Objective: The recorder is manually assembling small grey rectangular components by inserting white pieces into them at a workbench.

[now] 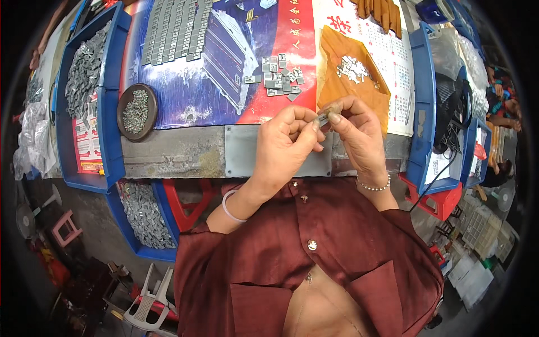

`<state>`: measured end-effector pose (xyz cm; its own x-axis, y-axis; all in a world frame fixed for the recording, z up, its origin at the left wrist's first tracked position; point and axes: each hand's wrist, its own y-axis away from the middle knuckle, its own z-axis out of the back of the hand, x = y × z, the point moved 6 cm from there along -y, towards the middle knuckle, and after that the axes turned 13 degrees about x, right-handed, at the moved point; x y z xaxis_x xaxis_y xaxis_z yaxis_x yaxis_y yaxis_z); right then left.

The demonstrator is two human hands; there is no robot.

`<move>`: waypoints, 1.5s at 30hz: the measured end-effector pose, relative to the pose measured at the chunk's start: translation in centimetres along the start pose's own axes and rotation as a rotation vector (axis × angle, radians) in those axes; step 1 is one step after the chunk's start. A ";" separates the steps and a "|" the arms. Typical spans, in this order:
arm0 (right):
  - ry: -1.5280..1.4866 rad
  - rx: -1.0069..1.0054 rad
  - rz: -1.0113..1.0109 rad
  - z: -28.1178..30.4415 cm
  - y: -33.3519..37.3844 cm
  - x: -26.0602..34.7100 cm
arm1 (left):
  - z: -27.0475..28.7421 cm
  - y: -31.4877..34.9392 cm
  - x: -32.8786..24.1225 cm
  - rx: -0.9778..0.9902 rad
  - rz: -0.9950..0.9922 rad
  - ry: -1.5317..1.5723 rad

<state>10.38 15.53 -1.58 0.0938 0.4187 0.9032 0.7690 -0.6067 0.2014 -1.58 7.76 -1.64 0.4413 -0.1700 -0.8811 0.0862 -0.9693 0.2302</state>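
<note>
My left hand (289,143) and my right hand (358,126) meet above the near edge of the table, fingertips pinched together. Between them is a small grey piece (323,119), mostly hidden by the thumbs and fingers. My right fingertips touch its far end; whether they hold a second tiny part cannot be made out. Just beyond my hands lies a loose group of small grey rectangular pieces (273,80). To the right, small white parts (353,68) rest on a sheet of brown paper (331,48).
A brown round dish (122,112) holds tiny metal parts. Grey pieces in rows (177,31) lie at the back. Blue bins (115,137) with grey parts stand left, one lower down. Another blue bin (425,101) holds bags and black cords at right. A metal plate (241,154) lies at the front edge.
</note>
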 end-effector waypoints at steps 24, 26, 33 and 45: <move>0.483 -0.017 0.155 -0.6 -0.5 2.5 | 0.4 0.0 0.4 -0.016 0.013 -0.045; 0.540 -0.019 0.165 -0.6 -0.6 2.5 | 0.6 0.0 0.3 -0.024 0.012 -0.053; 0.697 -0.005 0.163 -1.1 -1.0 2.6 | 0.8 -0.4 0.7 -0.057 -0.004 -0.020; -0.044 0.105 -0.059 -0.6 -1.5 0.3 | 0.7 -0.1 0.3 -0.068 -0.174 -0.191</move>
<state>8.81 16.15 -1.41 0.0721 0.4824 0.8730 0.8360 -0.5066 0.2108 -2.08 7.70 -2.23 0.2384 -0.0390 -0.9704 0.2086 -0.9738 0.0904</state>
